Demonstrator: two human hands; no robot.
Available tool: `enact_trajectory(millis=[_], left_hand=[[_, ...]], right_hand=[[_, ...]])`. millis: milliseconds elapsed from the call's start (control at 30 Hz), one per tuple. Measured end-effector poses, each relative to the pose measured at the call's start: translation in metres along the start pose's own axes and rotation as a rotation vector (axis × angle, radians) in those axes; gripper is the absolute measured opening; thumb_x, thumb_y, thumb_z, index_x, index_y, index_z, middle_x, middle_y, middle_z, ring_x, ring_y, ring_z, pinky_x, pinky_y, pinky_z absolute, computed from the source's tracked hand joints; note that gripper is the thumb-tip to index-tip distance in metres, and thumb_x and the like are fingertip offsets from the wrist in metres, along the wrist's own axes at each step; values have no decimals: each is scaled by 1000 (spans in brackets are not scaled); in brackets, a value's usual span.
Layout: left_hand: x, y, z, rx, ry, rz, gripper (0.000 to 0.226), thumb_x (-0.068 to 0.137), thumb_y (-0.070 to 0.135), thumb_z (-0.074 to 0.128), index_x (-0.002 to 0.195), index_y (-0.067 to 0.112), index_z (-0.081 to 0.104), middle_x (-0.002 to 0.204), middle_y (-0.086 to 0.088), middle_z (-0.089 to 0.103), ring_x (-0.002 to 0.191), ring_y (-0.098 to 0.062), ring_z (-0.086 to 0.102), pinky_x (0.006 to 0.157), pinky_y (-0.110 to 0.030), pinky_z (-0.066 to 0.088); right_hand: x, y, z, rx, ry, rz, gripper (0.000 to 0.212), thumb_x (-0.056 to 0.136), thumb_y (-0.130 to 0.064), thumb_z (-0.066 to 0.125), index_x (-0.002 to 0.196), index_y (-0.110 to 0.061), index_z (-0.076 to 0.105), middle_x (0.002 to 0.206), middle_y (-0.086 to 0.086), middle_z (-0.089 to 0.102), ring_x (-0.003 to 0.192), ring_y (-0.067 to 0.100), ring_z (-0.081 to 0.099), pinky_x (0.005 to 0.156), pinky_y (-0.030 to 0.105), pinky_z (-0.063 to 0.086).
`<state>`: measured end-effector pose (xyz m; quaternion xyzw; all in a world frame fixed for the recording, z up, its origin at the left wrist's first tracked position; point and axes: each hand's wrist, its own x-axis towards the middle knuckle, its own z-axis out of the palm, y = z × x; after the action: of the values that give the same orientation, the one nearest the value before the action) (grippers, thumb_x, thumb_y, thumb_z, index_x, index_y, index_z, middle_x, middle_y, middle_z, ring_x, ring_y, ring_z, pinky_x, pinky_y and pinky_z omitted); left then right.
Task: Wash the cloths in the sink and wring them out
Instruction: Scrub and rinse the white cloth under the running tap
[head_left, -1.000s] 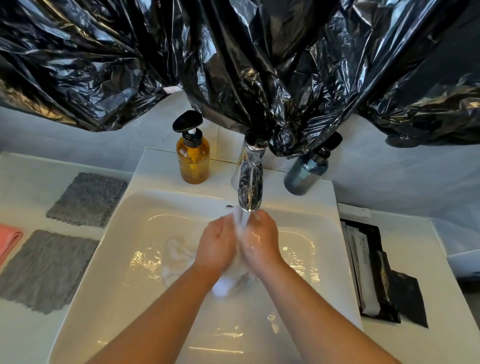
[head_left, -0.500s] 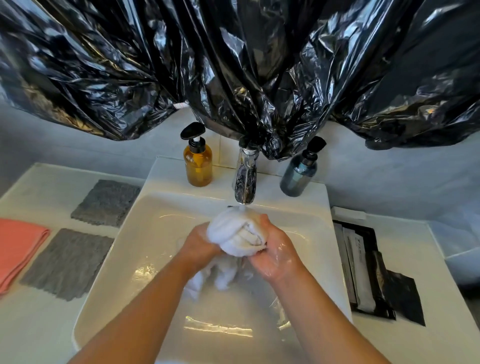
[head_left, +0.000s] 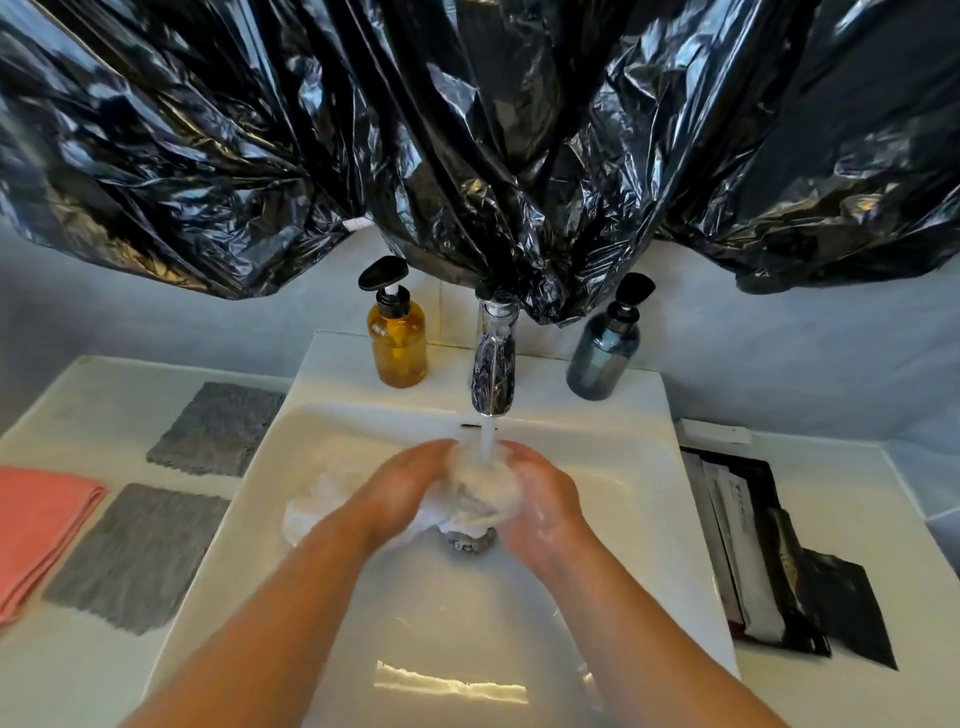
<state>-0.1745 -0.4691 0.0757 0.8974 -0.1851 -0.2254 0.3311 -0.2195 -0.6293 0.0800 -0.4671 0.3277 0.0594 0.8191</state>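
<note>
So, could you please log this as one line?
rinsing | left hand, right hand grip white cloth under running tap | grey cloths, pink cloth on counter

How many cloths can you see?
4. White cloth between left hand and right hand under the tap; far grey cloth and near grey cloth left of the sink; pink cloth at the left edge. Others may be hidden.

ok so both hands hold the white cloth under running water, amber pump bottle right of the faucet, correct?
No. The head view shows the amber pump bottle left of the faucet; the dark bottle stands on its right. The left hand and right hand do hold the white cloth under running water.
</note>
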Motion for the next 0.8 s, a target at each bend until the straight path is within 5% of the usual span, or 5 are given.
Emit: enact_trajectory(millis=[133, 300, 467, 567, 800], left_hand=[[27, -10, 39, -101, 329, 19, 99, 64, 63, 13, 122, 0, 63, 109, -10, 67, 90, -17, 56, 74, -7, 40], [53, -14, 52, -504, 571, -11, 50, 70, 62, 48, 53, 16, 51, 53, 3, 47, 57, -19, 43, 59, -36, 38], [59, -17, 56, -137, 495, 104, 33, 90, 43, 39, 61, 28, 45, 63, 11, 49, 73, -23, 55, 58, -25, 33], [60, -15, 47, -300, 414, 190, 36, 86, 42, 31, 61, 19, 46, 60, 5, 48, 65, -21, 50, 60, -31, 34], [48, -22, 37, -826, 130, 106, 40, 94, 43, 52, 95, 5, 66, 88, -25, 65, 76, -32, 62, 67, -41, 49]], right_hand=[[18, 19, -2, 93, 101, -6, 31, 91, -39, 62, 90, -9, 70, 91, 20, 73, 83, 36, 71, 84, 46, 56], [28, 45, 4, -292, 230, -404, 34, 86, -51, 56, 87, -17, 56, 79, 1, 60, 72, 16, 59, 65, 23, 47], [48, 39, 16, -425, 281, -540, 24, 98, -31, 61, 79, -16, 57, 71, -4, 58, 74, 21, 57, 58, 24, 43], [51, 21, 14, -661, 288, -573, 32, 91, -41, 42, 74, -16, 52, 74, -1, 50, 74, 19, 50, 62, 34, 40], [31, 9, 1, -88, 75, -552, 18, 103, -14, 50, 90, -19, 61, 87, 4, 59, 81, 21, 56, 72, 35, 43]])
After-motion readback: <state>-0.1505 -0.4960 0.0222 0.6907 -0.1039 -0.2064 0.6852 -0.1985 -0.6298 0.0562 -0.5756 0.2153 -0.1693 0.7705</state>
